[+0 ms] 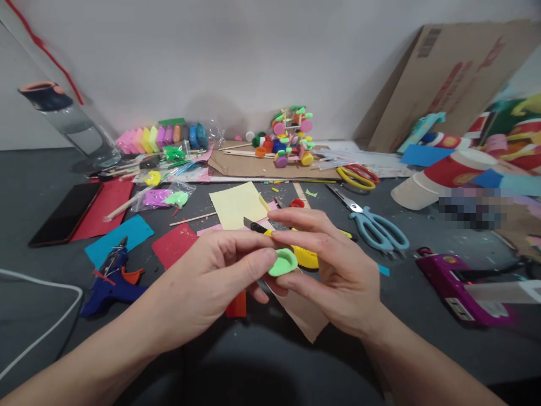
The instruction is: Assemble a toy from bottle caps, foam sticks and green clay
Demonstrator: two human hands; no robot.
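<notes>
I hold a small light-green piece (284,263) in front of me, above the desk (236,366), its shallow hollow and raised rim facing up toward me. My left hand (213,276) has its fingers closed on the piece's left side, the thumb pressing at the edge. My right hand (344,268) comes in from the other side: its thumb touches the lower right rim, while its upper fingers reach out above and behind, spread apart. I cannot tell whether those fingers also close on the piece.

Just behind my hands lies a yellow utility knife (306,258), partly hidden by them, and past it a pale yellow sheet (234,204). A strip of brown cardboard (305,313) shows below my right hand, and a red piece (235,305) below my left.

To my left, a blue glue gun (103,290) sits near a blue sheet (127,235), with a red sheet (172,246) closer to my hand. To my right, blue-handled scissors (376,227) lie with their blades apart, near a tilted paper cup (422,183). At the back, a colourful model (291,138) stands on cardboard (228,163).
</notes>
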